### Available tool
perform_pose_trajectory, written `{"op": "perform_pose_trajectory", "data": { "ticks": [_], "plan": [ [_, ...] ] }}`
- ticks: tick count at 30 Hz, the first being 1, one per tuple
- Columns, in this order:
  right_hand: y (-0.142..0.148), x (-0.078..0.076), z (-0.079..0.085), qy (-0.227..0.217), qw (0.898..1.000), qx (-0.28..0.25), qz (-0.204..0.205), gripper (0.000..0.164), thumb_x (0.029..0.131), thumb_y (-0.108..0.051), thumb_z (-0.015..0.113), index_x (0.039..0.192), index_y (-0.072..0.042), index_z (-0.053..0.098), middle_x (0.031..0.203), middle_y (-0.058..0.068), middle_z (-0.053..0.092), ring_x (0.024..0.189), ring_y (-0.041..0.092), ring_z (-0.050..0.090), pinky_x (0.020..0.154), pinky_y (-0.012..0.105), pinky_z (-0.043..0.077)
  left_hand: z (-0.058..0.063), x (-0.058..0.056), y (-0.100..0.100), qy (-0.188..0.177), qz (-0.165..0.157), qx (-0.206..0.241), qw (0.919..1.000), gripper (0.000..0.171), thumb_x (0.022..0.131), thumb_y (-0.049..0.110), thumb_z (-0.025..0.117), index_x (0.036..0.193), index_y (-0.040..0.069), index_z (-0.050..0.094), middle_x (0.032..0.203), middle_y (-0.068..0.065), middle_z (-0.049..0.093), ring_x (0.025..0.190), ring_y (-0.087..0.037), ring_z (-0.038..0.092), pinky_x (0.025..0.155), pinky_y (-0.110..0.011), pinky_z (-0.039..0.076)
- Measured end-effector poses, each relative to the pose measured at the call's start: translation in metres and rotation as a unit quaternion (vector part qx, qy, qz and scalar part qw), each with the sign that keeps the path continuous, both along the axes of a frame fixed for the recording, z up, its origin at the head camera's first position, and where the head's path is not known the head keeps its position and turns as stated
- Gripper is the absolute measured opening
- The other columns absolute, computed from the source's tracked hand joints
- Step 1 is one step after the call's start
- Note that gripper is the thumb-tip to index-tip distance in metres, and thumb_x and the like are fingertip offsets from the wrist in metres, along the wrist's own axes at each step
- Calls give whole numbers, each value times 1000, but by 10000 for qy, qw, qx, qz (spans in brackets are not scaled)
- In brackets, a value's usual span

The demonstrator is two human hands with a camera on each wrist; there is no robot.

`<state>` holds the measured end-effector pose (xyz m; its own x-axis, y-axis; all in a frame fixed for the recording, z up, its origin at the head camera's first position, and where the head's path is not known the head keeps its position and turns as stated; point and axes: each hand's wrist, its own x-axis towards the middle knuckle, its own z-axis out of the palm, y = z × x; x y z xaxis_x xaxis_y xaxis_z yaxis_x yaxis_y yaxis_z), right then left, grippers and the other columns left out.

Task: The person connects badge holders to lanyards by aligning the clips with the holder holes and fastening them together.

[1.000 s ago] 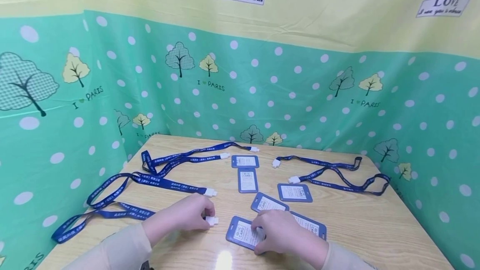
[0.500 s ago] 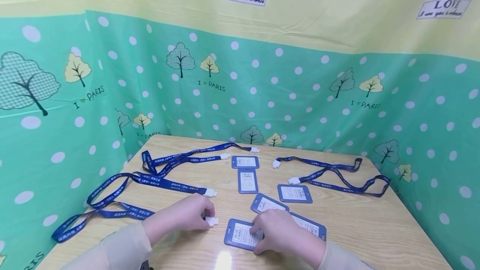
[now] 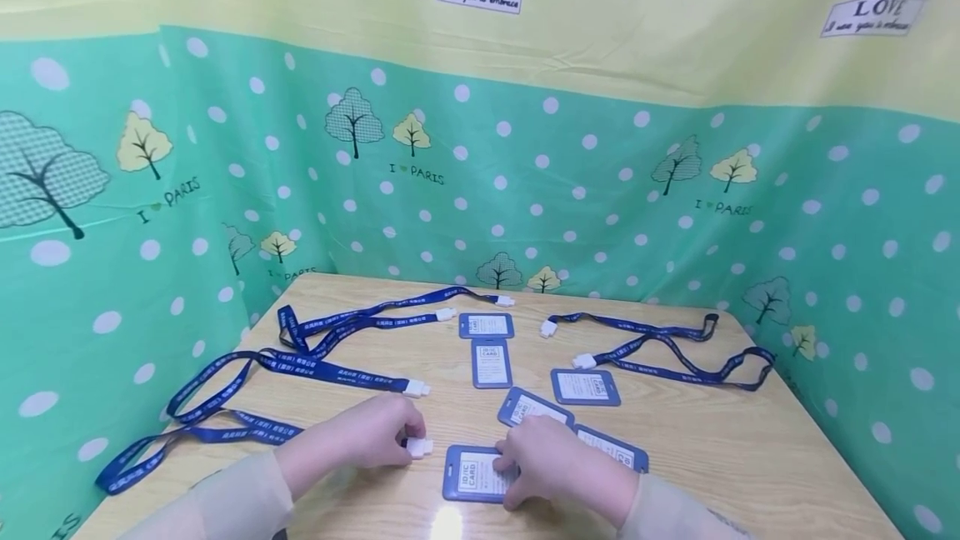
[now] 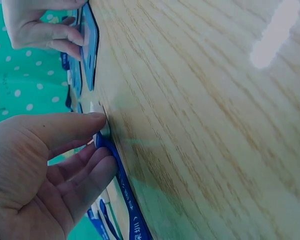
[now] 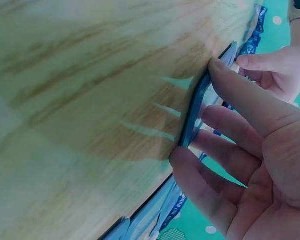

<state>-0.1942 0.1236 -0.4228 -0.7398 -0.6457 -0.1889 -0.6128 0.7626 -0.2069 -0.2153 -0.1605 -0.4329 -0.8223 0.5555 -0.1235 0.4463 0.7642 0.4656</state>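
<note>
My left hand [image 3: 371,433] pinches the end of a blue printed lanyard [image 3: 251,430] between thumb and fingers, just behind its white plastic clip [image 3: 421,447]. In the left wrist view the strap [image 4: 126,192] trails away from the fingertips along the wood. My right hand [image 3: 555,465] holds a blue ID card holder [image 3: 471,476] by its long edges, thumb on the near side and fingers on the far side. The holder lies low at the tabletop, its slotted short end facing the clip, a small gap between them. From the right wrist, the holder [image 5: 196,112] shows edge-on.
Several more card holders [image 3: 491,365] lie in the middle, one [image 3: 611,447] partly behind my right hand. Other lanyards [image 3: 337,369] are spread at the left, and two [image 3: 675,365] at the right. A patterned curtain [image 3: 570,190] closes off the wooden table [image 3: 735,473] behind.
My right hand has slid the card holder a little to the left and turned it straighter, so its slotted end is nearer the clip. The left hand has stayed nearly still.
</note>
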Motion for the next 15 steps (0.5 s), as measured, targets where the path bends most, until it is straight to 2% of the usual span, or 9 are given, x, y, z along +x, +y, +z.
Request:
{"op": "perform_pose_trajectory", "data": {
  "ticks": [8,15],
  "plan": [
    [-2,2,2,-70,9999,41,-71,45,70,-46,90,110,-30,79,120,-6,72,114,19,67,98,34,53,0,2,1,129,-180,15,9998,22,78,15,86,98,19,78,88,15,67,76,-3,58,72,-26,53],
    [-5,5,2,36,9998,-16,-188,45,68,-45,91,108,-28,80,116,-4,74,112,19,68,95,34,55,1,4,0,136,-159,-53,9998,23,78,16,86,99,20,78,89,14,67,79,-4,60,74,-28,55]
  ]
}}
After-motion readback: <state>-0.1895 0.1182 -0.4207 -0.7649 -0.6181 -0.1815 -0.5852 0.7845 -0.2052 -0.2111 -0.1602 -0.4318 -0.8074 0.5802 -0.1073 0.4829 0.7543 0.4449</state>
